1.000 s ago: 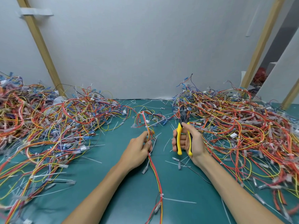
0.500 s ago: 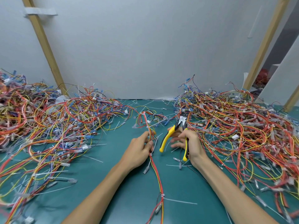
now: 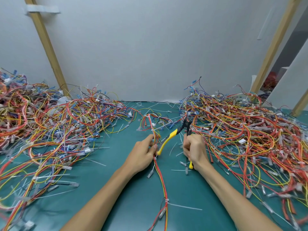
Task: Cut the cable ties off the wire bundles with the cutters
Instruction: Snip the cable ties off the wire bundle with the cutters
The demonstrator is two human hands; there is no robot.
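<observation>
The work looks to be somewhere in the middle, and I judge that much remains. On the green worktop (image 3: pixel 126 194) many loose tie pieces (image 3: pixel 173 148) lie scattered between the hands and toward 12 o'clock, which suggests that a number of ties are already cut. But the pile at 9 o'clock (image 3: pixel 66 127) and the pile at 3 o'clock (image 3: pixel 241 134) both show many white ties among their wires, so I cannot tell which one is finished and which one waits. The wire bundle (image 3: pixel 160 177), a thin strand of red, orange and yellow wires, runs from 6 o'clock up the centre of the worktop to a loose loop near 12 o'clock. It carries at least two ties not yet cut: a small tie (image 3: pixel 155 158) just under the left hand (image 3: pixel 143 154), and a cable tie (image 3: pixel 166 200) toward 6 o'clock whose long white tail points to 3 o'clock. The left hand pinches the bundle between thumb and fingers. The right hand (image 3: pixel 195 150), just beside it toward 3 o'clock, is closed round one handle of the cutters (image 3: pixel 167 140). The other yellow handle stands far out toward the left hand, so the tool is wide open, and its dark nose points to 12 o'clock, on no tie as far as I can see.
</observation>
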